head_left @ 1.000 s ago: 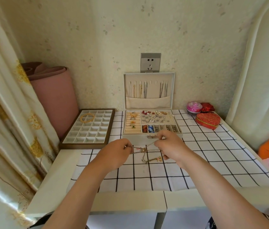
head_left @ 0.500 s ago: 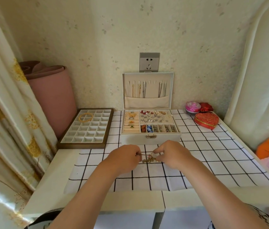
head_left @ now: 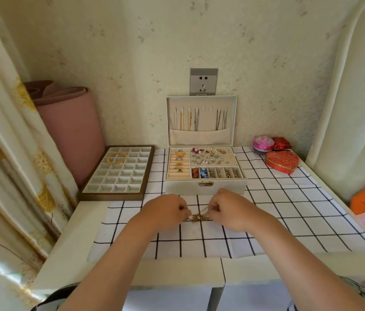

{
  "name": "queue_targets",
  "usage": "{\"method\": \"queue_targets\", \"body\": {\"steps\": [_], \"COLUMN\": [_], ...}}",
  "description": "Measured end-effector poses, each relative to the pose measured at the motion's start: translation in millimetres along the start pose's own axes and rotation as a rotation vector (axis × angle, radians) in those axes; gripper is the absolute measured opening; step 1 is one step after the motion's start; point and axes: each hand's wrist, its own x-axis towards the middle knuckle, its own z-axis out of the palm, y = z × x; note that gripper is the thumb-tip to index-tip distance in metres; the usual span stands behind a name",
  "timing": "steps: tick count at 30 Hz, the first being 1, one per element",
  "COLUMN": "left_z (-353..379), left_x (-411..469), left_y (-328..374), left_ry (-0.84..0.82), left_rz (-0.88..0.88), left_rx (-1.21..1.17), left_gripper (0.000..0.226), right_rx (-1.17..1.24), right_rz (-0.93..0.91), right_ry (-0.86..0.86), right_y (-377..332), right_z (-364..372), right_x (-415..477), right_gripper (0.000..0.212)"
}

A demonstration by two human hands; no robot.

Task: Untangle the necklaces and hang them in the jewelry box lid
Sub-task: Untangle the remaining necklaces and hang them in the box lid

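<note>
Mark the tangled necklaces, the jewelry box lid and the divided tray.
tangled necklaces [head_left: 198,217]: head view, gold knot at the middle.
jewelry box lid [head_left: 199,136]: head view, fabric pocket along its lower edge.
divided tray [head_left: 111,196]: head view, brown front rim.

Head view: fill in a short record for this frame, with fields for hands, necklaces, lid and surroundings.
left hand: pinches the tangled necklaces
right hand: pinches it from the other side
tangled necklaces: gold, bunched over the checked cloth
jewelry box lid: open, upright, several chains hung
side items: divided tray with gold bangles; red heart-shaped box
</note>
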Motion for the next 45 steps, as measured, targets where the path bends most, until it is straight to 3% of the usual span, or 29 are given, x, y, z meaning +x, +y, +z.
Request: {"method": "queue_targets", "body": {"steps": [5,12,19,23,32,39,41,45], "left_z": [3,6,3,5,0,-2,-3,-5], "left_x": [3,4,-6,-10,-7,0,0,1], "left_y": [-5,-2,4,7,1,-16,-16,-11], "left_ry": [-0.045,-0.111,-0.150,-0.205,-0.159,-0.035,0.028,0.125], "left_rz": [-0.043,-0.044,0.035,0.054,0.023,-0.122,-0.117,-0.067], "left_rx": [-0.094,-0.180,-0.358,-0.378,-0.253,-0.306,-0.320,-0.205], "left_gripper": [0.028,0.033,0.029,0.028,0.027,0.030,0.029,0.031], "right_rx": [0.437,0.850,0.903,0.786,1.067,1.794,1.767,1.361], "right_rz": [-0.013,0.127,0.038,0.049,0.108,0.147,0.187,0.170], "right_ry": [0.105,0.202,0.153,0.211,0.249,0.175,0.184,0.244], "right_y": [-7,-20,-17,-14,-21,-19,-18,-19], "right_z": [-11,-16,-14,-10,-13,-22,-22,-21], "right_x": [-1,1,1,5,5,2,4,5], "right_gripper": [0.030,0.033,0.022,0.014,0.027,0.041,0.040,0.019]}}
